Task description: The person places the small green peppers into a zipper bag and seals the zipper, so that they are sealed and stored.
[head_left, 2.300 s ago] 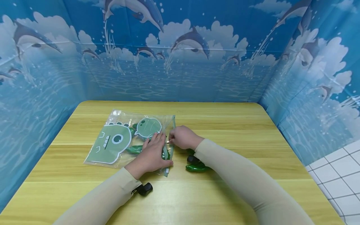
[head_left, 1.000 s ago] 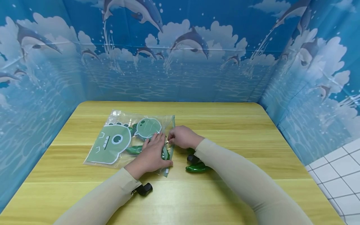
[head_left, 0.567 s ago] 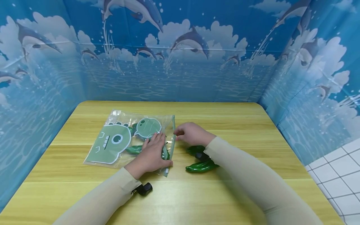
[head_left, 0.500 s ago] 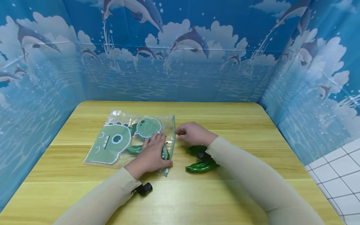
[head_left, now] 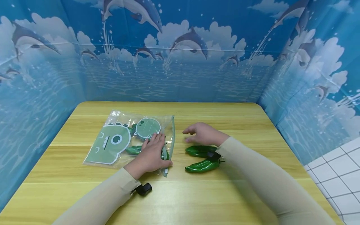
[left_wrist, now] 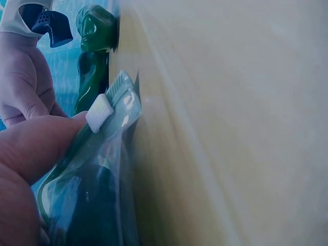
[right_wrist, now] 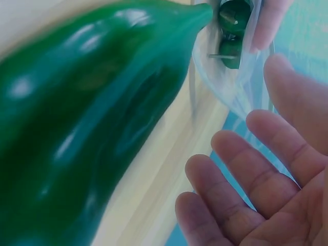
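Clear bag (head_left: 121,140), at ten o'clock on table (head_left: 180,203); green peppers (head_left: 134,150) inside. Left hand (head_left: 151,153), at bag's four o'clock: released, fingers laid on it. Two loose peppers (head_left: 201,166), at bag's three o'clock. Right hand (head_left: 204,134), at twelve o'clock from these: empty, fingers loosely bent.

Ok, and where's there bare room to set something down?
The table is bare in front, between left sleeve and right sleeve; at the back, between right hand and curtain; and right of the right sleeve. It's crowded at the bag under the left hand and where two green peppers lie by the right hand.
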Available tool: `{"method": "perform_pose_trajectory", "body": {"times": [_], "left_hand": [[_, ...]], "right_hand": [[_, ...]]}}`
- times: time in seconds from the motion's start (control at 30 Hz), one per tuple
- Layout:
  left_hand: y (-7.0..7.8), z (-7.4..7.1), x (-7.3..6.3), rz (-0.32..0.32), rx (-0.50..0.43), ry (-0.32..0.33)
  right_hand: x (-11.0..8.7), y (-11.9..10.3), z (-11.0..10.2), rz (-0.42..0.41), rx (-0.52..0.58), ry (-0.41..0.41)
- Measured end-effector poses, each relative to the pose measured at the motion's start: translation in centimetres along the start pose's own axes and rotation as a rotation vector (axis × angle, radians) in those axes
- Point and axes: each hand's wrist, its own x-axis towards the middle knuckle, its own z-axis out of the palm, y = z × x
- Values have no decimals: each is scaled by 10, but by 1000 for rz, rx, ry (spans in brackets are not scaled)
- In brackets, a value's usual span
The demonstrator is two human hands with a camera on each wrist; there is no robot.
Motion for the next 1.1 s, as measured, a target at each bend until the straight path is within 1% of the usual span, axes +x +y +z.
{"method": "perform_pose_trajectory", "body": {"times": [0.5, 0.77, 1.1], "left_hand": [[-2, 2, 1, 5, 1, 0], [-2, 3, 0, 14, 1, 11], [-1, 2, 0, 16, 2, 13]], "right_hand": [[-25, 17, -3, 7, 48, -43], [-36, 27, -4, 3, 49, -55], [-47, 39, -1, 47, 63, -80]]}}
